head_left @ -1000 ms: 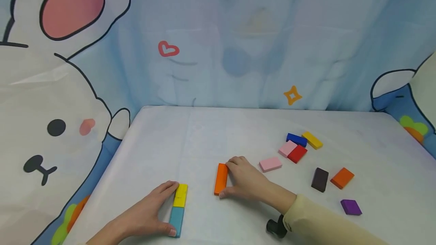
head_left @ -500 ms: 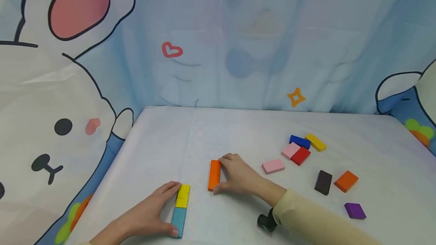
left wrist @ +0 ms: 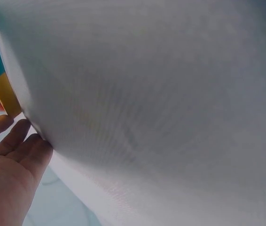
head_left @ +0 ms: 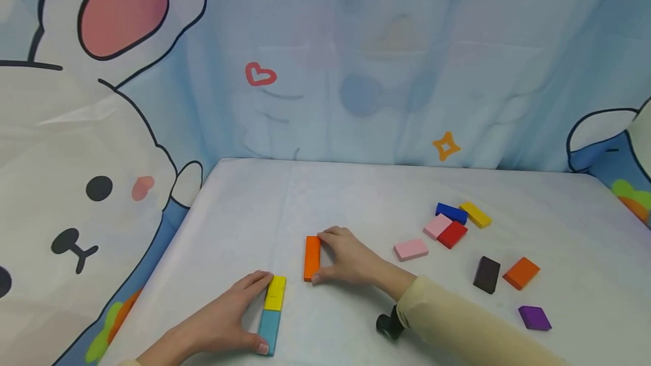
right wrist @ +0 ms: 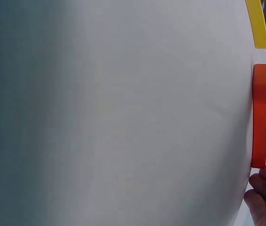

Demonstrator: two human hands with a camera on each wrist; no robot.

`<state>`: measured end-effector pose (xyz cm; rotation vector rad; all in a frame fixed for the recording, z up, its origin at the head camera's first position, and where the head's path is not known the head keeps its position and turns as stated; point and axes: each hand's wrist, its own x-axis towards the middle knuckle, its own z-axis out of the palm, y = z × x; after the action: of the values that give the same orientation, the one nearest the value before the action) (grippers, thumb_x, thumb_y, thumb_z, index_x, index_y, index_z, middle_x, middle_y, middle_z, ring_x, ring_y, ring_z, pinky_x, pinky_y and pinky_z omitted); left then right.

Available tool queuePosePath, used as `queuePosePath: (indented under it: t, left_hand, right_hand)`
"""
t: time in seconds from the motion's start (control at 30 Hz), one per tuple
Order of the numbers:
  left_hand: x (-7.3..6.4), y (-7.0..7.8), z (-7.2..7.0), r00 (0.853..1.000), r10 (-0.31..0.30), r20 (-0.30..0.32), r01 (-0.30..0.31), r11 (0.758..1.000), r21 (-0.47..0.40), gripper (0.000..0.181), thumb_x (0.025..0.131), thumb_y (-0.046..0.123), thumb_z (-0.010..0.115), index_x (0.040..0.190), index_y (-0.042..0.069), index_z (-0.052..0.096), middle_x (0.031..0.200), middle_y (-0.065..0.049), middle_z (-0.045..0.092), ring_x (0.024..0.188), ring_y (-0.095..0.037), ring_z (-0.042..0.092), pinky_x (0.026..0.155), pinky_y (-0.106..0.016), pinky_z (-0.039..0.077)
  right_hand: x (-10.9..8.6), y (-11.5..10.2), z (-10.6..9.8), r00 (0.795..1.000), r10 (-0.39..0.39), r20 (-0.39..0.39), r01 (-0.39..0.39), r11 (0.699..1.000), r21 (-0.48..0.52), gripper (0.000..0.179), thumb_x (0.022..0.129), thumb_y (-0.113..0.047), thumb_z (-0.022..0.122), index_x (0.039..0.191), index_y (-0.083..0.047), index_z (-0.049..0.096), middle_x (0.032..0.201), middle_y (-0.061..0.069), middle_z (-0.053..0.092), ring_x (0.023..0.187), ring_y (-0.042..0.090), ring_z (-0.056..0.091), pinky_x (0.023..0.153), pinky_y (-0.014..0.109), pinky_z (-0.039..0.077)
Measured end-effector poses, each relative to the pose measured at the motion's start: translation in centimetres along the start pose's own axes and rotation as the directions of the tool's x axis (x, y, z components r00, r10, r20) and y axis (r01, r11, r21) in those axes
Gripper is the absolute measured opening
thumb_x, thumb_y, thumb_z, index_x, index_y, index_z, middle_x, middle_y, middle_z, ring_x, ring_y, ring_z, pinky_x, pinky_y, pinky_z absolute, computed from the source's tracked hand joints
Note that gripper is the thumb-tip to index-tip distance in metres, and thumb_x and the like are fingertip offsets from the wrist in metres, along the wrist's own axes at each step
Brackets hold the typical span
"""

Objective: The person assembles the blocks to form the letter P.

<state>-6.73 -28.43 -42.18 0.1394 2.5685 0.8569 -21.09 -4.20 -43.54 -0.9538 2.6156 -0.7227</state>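
Note:
A yellow block (head_left: 275, 292) and a light-blue block (head_left: 269, 329) lie end to end in one row on the white table. My left hand (head_left: 224, 318) spans that row, its forefinger at the yellow block's far end and its thumb at the blue block's near end. Further right, an orange block (head_left: 312, 258) is pinched lengthwise by my right hand (head_left: 346, 258), fingers at its far end and thumb at its near end. A gap separates the orange block from the row. In the right wrist view the orange block (right wrist: 261, 115) stands beyond the yellow block (right wrist: 258, 26).
To the right lie loose blocks: pink (head_left: 411, 249), another pink (head_left: 437, 226), red (head_left: 452, 235), dark blue (head_left: 451, 213), yellow (head_left: 475, 214), dark brown (head_left: 486, 274), orange (head_left: 521, 273) and purple (head_left: 535, 318). A patterned curtain (head_left: 325, 72) hangs behind the table.
My right hand has moved left and slightly away from me, carrying the orange block nearer the yellow and blue row. My left hand stays on the row. The head view has shifted a little.

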Motion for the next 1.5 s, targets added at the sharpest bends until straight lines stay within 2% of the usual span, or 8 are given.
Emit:
queuePosePath:
  t: [0.2,0.5,0.8,1.17,1.5]
  left_hand:
    - [0.3,0.3,0.1,1.0,0.003,0.009,-0.004,1.0,0.015,0.113,0.068,0.047,0.094,0.158,0.009,0.037,0.165,-0.013,0.032,0.147,-0.036,0.039,0.115,-0.064,0.039]
    - [0.5,0.3,0.2,1.0,0.017,0.014,-0.018,1.0,0.024,0.113,0.069,0.048,0.093,0.158,0.009,0.037,0.166,-0.013,0.032,0.148,-0.036,0.038,0.115,-0.063,0.04]
    - [0.5,0.1,0.2,1.0,0.009,0.011,-0.009,0.999,0.031,0.113,0.068,0.048,0.094,0.158,0.009,0.038,0.166,-0.013,0.032,0.149,-0.037,0.038,0.114,-0.064,0.04]
    - [0.4,-0.2,0.1,1.0,0.024,0.009,-0.024,0.999,0.027,0.113,0.069,0.048,0.093,0.158,0.009,0.037,0.166,-0.013,0.032,0.147,-0.035,0.04,0.114,-0.062,0.041]
    - [0.3,-0.3,0.0,1.0,0.007,0.012,-0.007,1.0,0.029,0.113,0.069,0.047,0.093,0.16,0.012,0.035,0.167,-0.011,0.029,0.148,-0.033,0.039,0.114,-0.06,0.041]
  right_hand:
    - [1.1,-0.7,0.4,1.0,-0.009,0.018,0.009,1.0,-0.012,0.09,0.075,-0.047,0.09,0.144,-0.001,0.055,0.147,0.016,0.054,0.136,0.033,0.049,0.115,0.048,0.047]
    - [2.3,-1.8,0.8,0.999,-0.033,-0.002,0.033,0.999,-0.036,0.089,0.076,-0.047,0.089,0.143,0.0,0.055,0.144,0.017,0.056,0.133,0.034,0.051,0.114,0.048,0.047]
    - [2.7,-2.0,0.9,0.999,-0.043,-0.007,0.042,0.999,-0.018,0.075,0.084,-0.039,0.084,0.141,0.002,0.057,0.143,0.018,0.057,0.133,0.034,0.051,0.116,0.048,0.045]
    - [3.5,-3.3,1.5,0.998,-0.056,0.006,0.056,0.998,-0.036,0.074,0.084,-0.04,0.084,0.139,0.003,0.058,0.141,0.019,0.058,0.131,0.035,0.052,0.114,0.047,0.047]
    - [4.0,-4.3,1.8,0.998,-0.055,0.012,0.055,0.997,-0.047,0.074,0.084,-0.042,0.084,0.139,0.001,0.059,0.139,0.017,0.06,0.128,0.032,0.053,0.112,0.044,0.048]
